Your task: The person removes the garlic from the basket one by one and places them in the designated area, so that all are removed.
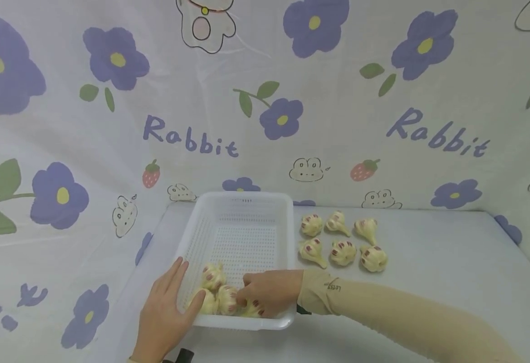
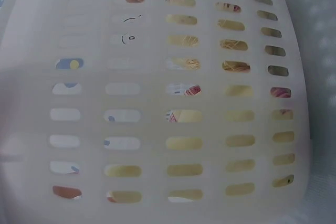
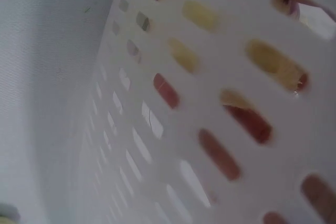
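Note:
In the head view a white plastic basket [image 1: 289,237] with slotted walls stands on the table. Several garlic bulbs, cream with purple-red patches, lie at its near end, among them one bulb [image 1: 213,276] behind the others. My right hand [image 1: 271,290] reaches in over the right wall, its curled fingers around a garlic bulb [image 1: 254,307] in the near right corner and partly covering it. My left hand [image 1: 165,307] rests at the near left corner, fingers straight along the left rim, thumb over the near rim. Both wrist views look through the basket wall [image 2: 149,129] at bulbs inside.
Right of the basket, more garlic bulbs [image 1: 343,252] lie on the pale table [image 1: 437,252] in two rows. A cloth [image 1: 337,91] printed with flowers and rabbits hangs behind and on the sides. A dark object [image 1: 184,355] shows near the left wrist.

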`<state>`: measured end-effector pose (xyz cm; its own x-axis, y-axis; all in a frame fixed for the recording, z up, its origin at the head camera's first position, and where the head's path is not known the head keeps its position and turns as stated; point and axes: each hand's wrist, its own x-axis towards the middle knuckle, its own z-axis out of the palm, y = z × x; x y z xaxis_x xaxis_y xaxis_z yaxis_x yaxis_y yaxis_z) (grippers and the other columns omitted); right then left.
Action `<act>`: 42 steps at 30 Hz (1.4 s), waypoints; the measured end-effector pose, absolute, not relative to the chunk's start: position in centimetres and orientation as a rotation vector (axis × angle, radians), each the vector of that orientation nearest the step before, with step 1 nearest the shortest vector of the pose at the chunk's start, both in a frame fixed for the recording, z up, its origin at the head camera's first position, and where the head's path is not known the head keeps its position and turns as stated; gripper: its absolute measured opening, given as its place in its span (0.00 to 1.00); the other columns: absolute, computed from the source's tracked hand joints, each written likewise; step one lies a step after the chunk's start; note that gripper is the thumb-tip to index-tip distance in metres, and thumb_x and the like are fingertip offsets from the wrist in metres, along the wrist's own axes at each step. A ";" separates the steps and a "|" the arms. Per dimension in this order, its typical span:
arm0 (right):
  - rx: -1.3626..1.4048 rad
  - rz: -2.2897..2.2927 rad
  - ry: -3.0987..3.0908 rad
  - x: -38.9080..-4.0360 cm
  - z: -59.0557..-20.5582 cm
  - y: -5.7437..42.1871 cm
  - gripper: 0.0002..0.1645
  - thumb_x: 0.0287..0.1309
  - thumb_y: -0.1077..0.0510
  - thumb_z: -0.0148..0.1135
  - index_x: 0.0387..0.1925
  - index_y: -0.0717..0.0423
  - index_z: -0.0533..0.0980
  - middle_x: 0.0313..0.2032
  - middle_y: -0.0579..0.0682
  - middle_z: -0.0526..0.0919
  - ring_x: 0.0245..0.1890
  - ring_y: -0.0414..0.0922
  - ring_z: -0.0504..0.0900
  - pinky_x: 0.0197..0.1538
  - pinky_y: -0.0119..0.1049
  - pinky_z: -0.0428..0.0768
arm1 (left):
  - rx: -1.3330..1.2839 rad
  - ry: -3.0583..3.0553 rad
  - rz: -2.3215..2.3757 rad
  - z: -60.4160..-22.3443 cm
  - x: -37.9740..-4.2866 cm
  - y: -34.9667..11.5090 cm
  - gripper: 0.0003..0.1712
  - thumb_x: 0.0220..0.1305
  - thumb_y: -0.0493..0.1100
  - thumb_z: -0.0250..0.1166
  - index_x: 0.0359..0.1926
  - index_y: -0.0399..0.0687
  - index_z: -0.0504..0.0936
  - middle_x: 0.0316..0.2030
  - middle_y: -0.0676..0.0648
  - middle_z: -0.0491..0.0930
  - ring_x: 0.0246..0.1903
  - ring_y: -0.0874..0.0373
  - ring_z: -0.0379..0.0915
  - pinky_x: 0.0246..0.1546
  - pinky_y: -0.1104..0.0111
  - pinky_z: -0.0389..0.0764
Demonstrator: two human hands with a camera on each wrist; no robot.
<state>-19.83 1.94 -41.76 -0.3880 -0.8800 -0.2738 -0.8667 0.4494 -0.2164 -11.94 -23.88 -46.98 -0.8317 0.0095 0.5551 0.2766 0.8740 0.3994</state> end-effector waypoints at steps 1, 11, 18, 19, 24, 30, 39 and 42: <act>-1.484 -0.063 2.358 -19.9 -41.8 2.0 0.23 0.60 0.60 0.74 0.55 0.39 0.82 0.44 0.43 0.76 0.33 0.34 0.72 0.39 0.22 0.73 | -0.212 -2.477 -0.641 -47.0 -12.0 -23.9 0.41 0.60 0.54 0.73 0.71 0.43 0.75 0.72 0.43 0.74 0.65 0.40 0.73 0.59 0.40 0.78; -1.452 -0.172 2.421 -20.5 -41.0 2.6 0.26 0.51 0.60 0.78 0.52 0.44 0.81 0.43 0.44 0.75 0.33 0.33 0.72 0.39 0.22 0.73 | -0.226 -2.476 -0.654 -47.0 -12.0 -23.7 0.41 0.60 0.54 0.73 0.71 0.42 0.75 0.71 0.42 0.74 0.65 0.39 0.73 0.57 0.39 0.79; -1.441 -0.221 2.466 -20.6 -40.4 3.3 0.25 0.51 0.61 0.78 0.52 0.46 0.81 0.46 0.46 0.76 0.36 0.33 0.72 0.40 0.22 0.75 | -0.227 -2.491 -0.654 -46.9 -11.9 -23.7 0.41 0.61 0.54 0.73 0.71 0.42 0.75 0.72 0.42 0.74 0.65 0.39 0.73 0.56 0.38 0.80; -1.436 -0.227 2.471 -20.7 -40.4 3.4 0.25 0.51 0.61 0.78 0.52 0.46 0.81 0.46 0.46 0.76 0.37 0.34 0.72 0.41 0.22 0.76 | -0.228 -2.491 -0.653 -46.9 -11.9 -23.7 0.41 0.61 0.54 0.73 0.71 0.42 0.75 0.72 0.42 0.74 0.65 0.39 0.73 0.56 0.38 0.80; -1.417 -0.289 2.487 -20.7 -40.1 3.7 0.27 0.51 0.62 0.76 0.54 0.46 0.81 0.49 0.48 0.76 0.39 0.35 0.74 0.42 0.23 0.77 | -0.227 -2.497 -0.646 -47.0 -11.9 -23.7 0.41 0.61 0.54 0.73 0.72 0.42 0.75 0.72 0.42 0.73 0.64 0.39 0.74 0.56 0.39 0.80; -1.436 -0.376 2.530 -20.4 -39.4 4.7 0.29 0.48 0.64 0.73 0.55 0.46 0.79 0.52 0.48 0.74 0.44 0.39 0.72 0.42 0.25 0.77 | -0.225 -2.506 -0.635 -47.1 -11.9 -23.6 0.41 0.61 0.54 0.72 0.72 0.42 0.74 0.72 0.41 0.73 0.64 0.39 0.74 0.56 0.39 0.80; -1.489 -0.481 2.593 -19.7 -37.9 6.4 0.27 0.50 0.65 0.71 0.54 0.49 0.78 0.53 0.50 0.73 0.48 0.43 0.69 0.45 0.28 0.77 | -0.240 -2.479 -0.649 -47.0 -11.9 -23.8 0.41 0.60 0.52 0.73 0.71 0.41 0.75 0.72 0.41 0.73 0.64 0.39 0.74 0.56 0.38 0.79; -1.460 -0.512 2.598 -19.4 -37.5 6.8 0.26 0.52 0.64 0.72 0.54 0.49 0.79 0.54 0.50 0.72 0.50 0.44 0.69 0.44 0.28 0.78 | -0.231 -2.487 -0.650 -47.0 -11.9 -23.8 0.41 0.60 0.52 0.72 0.71 0.41 0.75 0.72 0.41 0.73 0.64 0.39 0.73 0.57 0.38 0.79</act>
